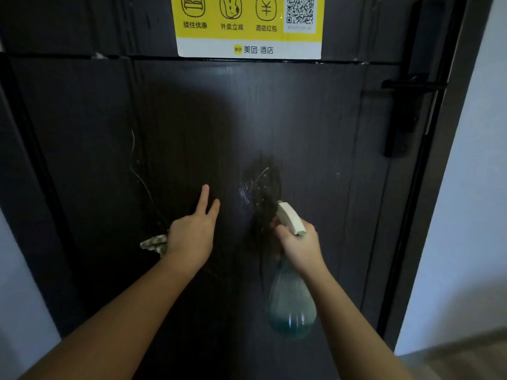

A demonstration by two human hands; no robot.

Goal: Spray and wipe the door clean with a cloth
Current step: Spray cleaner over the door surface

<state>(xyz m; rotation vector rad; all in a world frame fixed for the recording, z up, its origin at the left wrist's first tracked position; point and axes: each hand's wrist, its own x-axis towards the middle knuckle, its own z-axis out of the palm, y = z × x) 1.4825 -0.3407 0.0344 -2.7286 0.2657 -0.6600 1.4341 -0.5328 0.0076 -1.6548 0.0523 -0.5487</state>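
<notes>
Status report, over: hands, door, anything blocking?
Right hand grips spray bottle, nozzle at door. Left hand holds cloth, two fingers extended. Wet patch unwiped. Nothing blocking.

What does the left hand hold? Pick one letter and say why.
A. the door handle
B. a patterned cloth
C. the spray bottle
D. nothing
B: a patterned cloth pokes out from the grip of the left hand, while the right hand grips the spray bottle.

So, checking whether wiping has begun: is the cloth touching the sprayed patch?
Apart. The head view shows the cloth poking out beside the left hand, with bare door between it and the sprayed patch.
</notes>
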